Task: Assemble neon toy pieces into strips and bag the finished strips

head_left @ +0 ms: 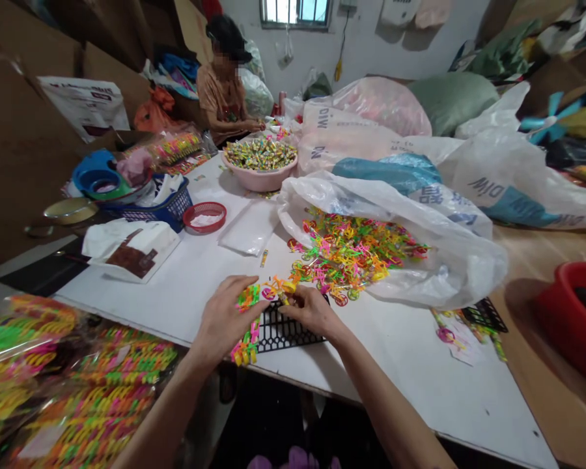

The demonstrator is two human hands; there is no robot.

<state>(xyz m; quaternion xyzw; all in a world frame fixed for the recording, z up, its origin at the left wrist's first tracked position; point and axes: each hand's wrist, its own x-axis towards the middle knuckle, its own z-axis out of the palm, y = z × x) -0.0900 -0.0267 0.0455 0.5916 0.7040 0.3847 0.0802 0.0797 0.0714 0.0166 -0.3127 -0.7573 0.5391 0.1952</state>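
A black plastic grid [293, 331] lies near the table's front edge, with a column of bright plastic pieces [247, 339] along its left side. My left hand [227, 316] rests over that column, thumb and fingers apart. Above the grid's top edge my right hand [312, 309] pinches a small yellow and orange toy [286, 291]. A heap of colourful plastic toys [356, 254] spills from the mouth of a clear plastic bag [449, 277] just beyond my right hand. One small wrapped piece [264, 258] lies alone on the white table [190, 293].
Behind are a pink basin [261, 179] of wrapped pieces and a seated person. To the left stand a red basket [205, 218], a blue basket [168, 208] and a white pouch [129, 251]. A red tub [573, 326] is at right; bagged toys [92, 404] lie lower left.
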